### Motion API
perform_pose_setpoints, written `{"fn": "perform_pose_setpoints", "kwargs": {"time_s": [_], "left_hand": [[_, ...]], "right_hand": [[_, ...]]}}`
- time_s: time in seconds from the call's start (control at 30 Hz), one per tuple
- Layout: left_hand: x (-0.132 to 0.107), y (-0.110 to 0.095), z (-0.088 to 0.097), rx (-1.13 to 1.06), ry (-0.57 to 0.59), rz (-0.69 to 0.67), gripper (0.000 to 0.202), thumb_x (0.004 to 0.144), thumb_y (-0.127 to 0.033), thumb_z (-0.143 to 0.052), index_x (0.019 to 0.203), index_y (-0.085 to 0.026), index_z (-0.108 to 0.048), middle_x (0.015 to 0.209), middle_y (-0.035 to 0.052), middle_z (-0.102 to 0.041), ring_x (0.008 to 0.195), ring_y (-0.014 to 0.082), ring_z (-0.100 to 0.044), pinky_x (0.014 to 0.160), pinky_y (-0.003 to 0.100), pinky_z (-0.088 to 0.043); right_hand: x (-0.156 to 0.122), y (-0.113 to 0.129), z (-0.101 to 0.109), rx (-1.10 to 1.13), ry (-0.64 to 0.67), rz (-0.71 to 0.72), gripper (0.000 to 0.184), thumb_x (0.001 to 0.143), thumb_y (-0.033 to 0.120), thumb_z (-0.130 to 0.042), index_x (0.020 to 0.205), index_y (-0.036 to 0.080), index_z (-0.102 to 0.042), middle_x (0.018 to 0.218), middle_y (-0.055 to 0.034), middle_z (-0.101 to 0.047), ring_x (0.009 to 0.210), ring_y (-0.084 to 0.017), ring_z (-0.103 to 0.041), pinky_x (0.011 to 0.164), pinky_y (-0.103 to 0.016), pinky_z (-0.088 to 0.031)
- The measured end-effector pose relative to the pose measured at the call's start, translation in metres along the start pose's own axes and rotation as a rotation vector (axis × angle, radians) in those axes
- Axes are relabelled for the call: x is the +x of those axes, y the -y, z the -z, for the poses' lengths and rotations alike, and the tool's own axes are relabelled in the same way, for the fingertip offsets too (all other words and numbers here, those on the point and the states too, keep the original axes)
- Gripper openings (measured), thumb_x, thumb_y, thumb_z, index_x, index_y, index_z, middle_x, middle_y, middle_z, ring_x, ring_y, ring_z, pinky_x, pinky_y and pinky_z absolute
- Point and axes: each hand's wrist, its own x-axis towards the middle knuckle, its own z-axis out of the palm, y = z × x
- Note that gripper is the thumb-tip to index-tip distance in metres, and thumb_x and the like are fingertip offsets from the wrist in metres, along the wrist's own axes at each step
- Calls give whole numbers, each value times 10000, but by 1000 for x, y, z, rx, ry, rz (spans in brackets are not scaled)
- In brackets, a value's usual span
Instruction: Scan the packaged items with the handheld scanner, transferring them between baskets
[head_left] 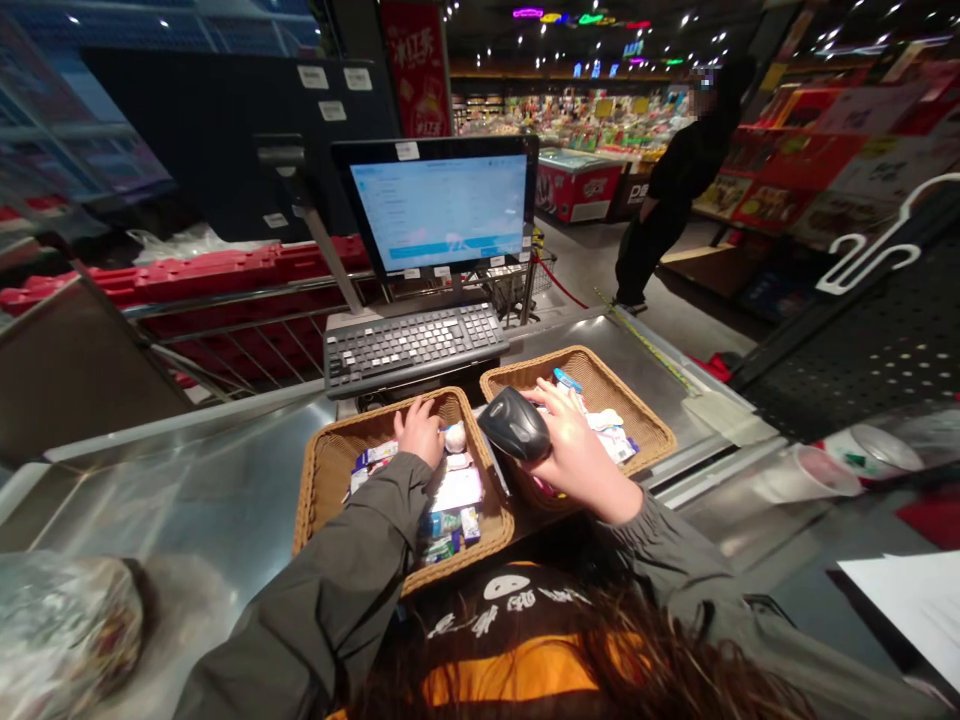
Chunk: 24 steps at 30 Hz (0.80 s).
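Note:
A black handheld barcode scanner (516, 424) is in my right hand (577, 445), whose fingers wrap round it above the right wicker basket (637, 420). Small packaged items (611, 432), white and blue among them, lie in that basket, partly covered by the hand. My left hand (421, 432) reaches into the left wicker basket (319, 470), fingers apart and pointing toward its far side; its palm is turned away. Around it are small packets, a round white item (455, 437) and a white pack (456, 490).
A keyboard (416, 345) and a lit monitor (442, 210) stand beyond the baskets on the metal counter (225, 490). A plastic-wrapped bundle (64, 635) lies at the near left. Cups (806, 475) and paper sheets (907, 600) are at right. A person (675, 180) stands farther back.

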Motion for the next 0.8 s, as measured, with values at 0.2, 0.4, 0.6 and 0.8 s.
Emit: {"fn": "perform_pose_setpoints", "kwargs": {"time_s": [0.2,0.4,0.6,0.8], "left_hand": [[2,-49,30,-81,-52,-254,458,835,-365,-644,1252,-185,-595,1531,173,-427,1468,341,-307,1174,600,-227],[15,-136,29,-81,139,-572,778,736,-418,-755,1414,-181,-456,1610,206,-251,1502,365,-207,1191,631,-161],[36,-194,-24,-11,296,-758,862,596,-360,-857,1358,-173,-500,1596,243,-250,1486,389,-228,1196,650,-97],[42,-212,-63,-37,382,-784,541,638,-429,-812,1105,-217,-636,1575,186,-325,1478,359,-261,1207,616,-89]], "right_hand": [[-22,-43,28,-75,-155,-178,459,730,272,-644,1181,182,-624,1327,-176,-588,1384,-426,-407,1107,-747,-233],[-45,-82,54,-142,-321,-303,440,744,323,-669,1158,184,-616,1313,-188,-588,1388,-432,-404,1097,-744,-253],[-59,-96,66,-152,-316,-326,407,765,327,-659,1148,202,-604,1304,-169,-596,1391,-415,-408,1105,-712,-280],[-64,-113,73,-145,-325,-343,385,767,334,-665,1122,190,-625,1281,-174,-607,1382,-422,-418,1104,-720,-270]]}}
